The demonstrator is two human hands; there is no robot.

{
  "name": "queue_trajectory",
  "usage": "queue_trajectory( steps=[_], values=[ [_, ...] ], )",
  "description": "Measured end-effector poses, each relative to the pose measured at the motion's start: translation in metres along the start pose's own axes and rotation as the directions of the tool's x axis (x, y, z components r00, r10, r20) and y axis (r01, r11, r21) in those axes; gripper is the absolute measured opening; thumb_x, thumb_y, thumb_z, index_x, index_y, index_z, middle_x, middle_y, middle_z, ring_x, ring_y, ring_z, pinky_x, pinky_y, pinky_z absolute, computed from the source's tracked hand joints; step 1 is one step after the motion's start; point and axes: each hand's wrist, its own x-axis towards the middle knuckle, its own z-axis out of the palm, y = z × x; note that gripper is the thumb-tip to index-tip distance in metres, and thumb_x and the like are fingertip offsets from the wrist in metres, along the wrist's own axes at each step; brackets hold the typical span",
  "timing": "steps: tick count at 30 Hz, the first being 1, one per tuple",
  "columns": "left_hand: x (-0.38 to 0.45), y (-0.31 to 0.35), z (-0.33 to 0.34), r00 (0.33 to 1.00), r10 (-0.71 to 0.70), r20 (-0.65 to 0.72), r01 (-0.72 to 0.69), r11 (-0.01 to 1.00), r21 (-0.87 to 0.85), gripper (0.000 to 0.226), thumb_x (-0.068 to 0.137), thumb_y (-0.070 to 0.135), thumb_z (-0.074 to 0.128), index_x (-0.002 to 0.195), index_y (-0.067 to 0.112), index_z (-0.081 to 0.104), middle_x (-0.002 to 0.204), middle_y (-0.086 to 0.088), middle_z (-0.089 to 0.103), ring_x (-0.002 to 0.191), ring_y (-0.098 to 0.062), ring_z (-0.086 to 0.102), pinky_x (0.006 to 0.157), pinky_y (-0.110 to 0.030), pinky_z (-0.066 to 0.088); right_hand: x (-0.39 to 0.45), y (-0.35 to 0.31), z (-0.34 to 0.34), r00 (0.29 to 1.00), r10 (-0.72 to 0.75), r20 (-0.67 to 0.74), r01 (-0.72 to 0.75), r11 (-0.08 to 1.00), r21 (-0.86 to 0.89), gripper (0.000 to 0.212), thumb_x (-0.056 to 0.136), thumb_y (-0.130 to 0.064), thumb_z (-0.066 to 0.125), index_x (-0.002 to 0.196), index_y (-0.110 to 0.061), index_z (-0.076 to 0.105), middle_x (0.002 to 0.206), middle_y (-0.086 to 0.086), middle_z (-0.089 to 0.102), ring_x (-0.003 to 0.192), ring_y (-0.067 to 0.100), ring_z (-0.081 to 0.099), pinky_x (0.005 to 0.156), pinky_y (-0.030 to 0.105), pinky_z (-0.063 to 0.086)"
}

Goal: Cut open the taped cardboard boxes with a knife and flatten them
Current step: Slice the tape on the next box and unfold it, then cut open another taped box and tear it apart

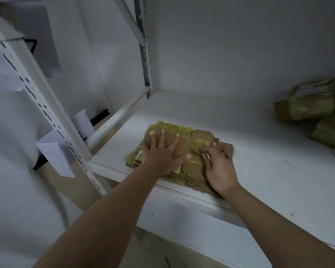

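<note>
Brown flattened cardboard [190, 149], yellow-taped, lies under left hand [161, 153] and right hand [219, 167], fingers spread wide.

We can read no text: small dark print marks on the flattened brown cardboard piece [223, 149] are too blurred to make out.

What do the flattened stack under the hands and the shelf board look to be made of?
Flattened stack: brown matte cardboard, with frayed cut edges, partly covered by glossy yellowish tape that catches the light. Shelf board: smooth white, scuffed surface, probably painted metal or laminate; the picture cannot settle which.
</note>
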Motion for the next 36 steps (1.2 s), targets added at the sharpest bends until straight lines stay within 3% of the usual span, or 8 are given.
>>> queue_trajectory(
  steps=[4,7,11,14,21,24,29,36],
  values=[
    [-0.004,0.008,-0.007,0.999,-0.023,0.033,0.022,1.000,0.013,0.081,0.086,0.078,0.013,0.151,0.038,-0.012,0.160,-0.010,-0.019,0.146,-0.036,-0.018,0.113,-0.063,-0.001,0.010,-0.005,-0.023,0.985,0.103,0.137,-0.120,0.985,0.122,0.034,0.103,-0.027,0.031,0.124,-0.012,0.054,0.126,0.011,0.059,0.122,0.028,0.050,0.095,0.034,0.038],
    [-0.013,0.021,-0.015,0.999,-0.004,-0.043,0.007,0.998,0.062,0.076,0.094,0.067,0.020,0.155,0.025,0.003,0.162,-0.011,-0.002,0.147,-0.038,-0.007,0.115,-0.058,0.006,0.010,-0.008,-0.041,0.991,0.122,0.049,-0.127,0.983,0.130,0.032,0.103,-0.028,0.031,0.112,-0.010,0.056,0.103,0.011,0.063,0.098,0.029,0.057,0.076,0.031,0.039],
    [-0.029,0.036,-0.015,0.964,0.070,-0.257,-0.056,0.997,0.062,0.053,0.100,0.048,0.037,0.141,0.015,0.044,0.140,-0.012,0.038,0.132,-0.030,0.031,0.098,-0.042,0.043,-0.013,0.009,-0.052,0.980,0.190,-0.067,-0.178,0.973,0.147,0.030,0.102,-0.029,0.032,0.109,-0.012,0.056,0.101,0.011,0.063,0.094,0.031,0.058,0.076,0.035,0.045],
    [-0.032,0.042,-0.019,0.948,0.057,-0.314,-0.069,0.997,-0.030,0.044,0.100,0.042,0.038,0.126,0.011,0.055,0.126,-0.012,0.047,0.117,-0.027,0.046,0.086,-0.039,0.048,-0.028,0.028,-0.069,0.961,0.242,-0.133,-0.222,0.964,0.148,0.029,0.102,-0.028,0.034,0.114,-0.013,0.057,0.107,0.011,0.065,0.099,0.032,0.058,0.081,0.037,0.047],
    [-0.033,0.083,-0.043,0.887,0.009,-0.461,-0.009,1.000,0.001,0.055,0.097,0.049,0.036,0.130,0.008,0.047,0.127,-0.016,0.050,0.119,-0.031,0.044,0.089,-0.041,0.045,-0.053,0.072,-0.108,0.924,0.313,-0.220,-0.306,0.950,0.068,0.030,0.101,-0.028,0.036,0.105,-0.011,0.062,0.097,0.015,0.059,0.083,0.031,0.056,0.068,0.032,0.042],
    [-0.034,0.122,-0.040,0.861,0.146,-0.487,-0.170,0.985,-0.005,0.045,0.095,0.042,0.043,0.128,0.012,0.049,0.125,-0.015,0.050,0.117,-0.031,0.042,0.094,-0.041,0.041,-0.064,0.086,-0.123,0.911,0.335,-0.240,-0.335,0.941,0.043,0.027,0.100,-0.031,0.039,0.105,-0.017,0.062,0.099,0.012,0.052,0.073,0.024,0.053,0.064,0.028,0.038],
    [-0.037,0.202,-0.020,0.787,0.393,-0.475,-0.491,0.865,-0.098,0.040,0.093,0.030,0.054,0.129,0.013,0.052,0.126,-0.011,0.050,0.122,-0.028,0.041,0.099,-0.037,0.038,-0.090,0.126,-0.167,0.879,0.365,-0.307,-0.375,0.927,0.030,0.030,0.098,-0.026,0.046,0.123,-0.015,0.058,0.121,0.011,0.052,0.098,0.029,0.059,0.075,0.030,0.043],
    [-0.042,0.327,0.002,0.751,0.538,-0.383,-0.619,0.775,-0.124,0.048,0.093,0.028,0.056,0.138,0.016,0.044,0.137,-0.007,0.042,0.129,-0.023,0.038,0.097,-0.034,0.041,-0.143,0.219,-0.239,0.823,0.430,-0.371,-0.434,0.898,0.075,0.030,0.098,-0.013,0.041,0.124,-0.009,0.055,0.123,0.015,0.056,0.108,0.034,0.055,0.081,0.036,0.044]
  ],
)
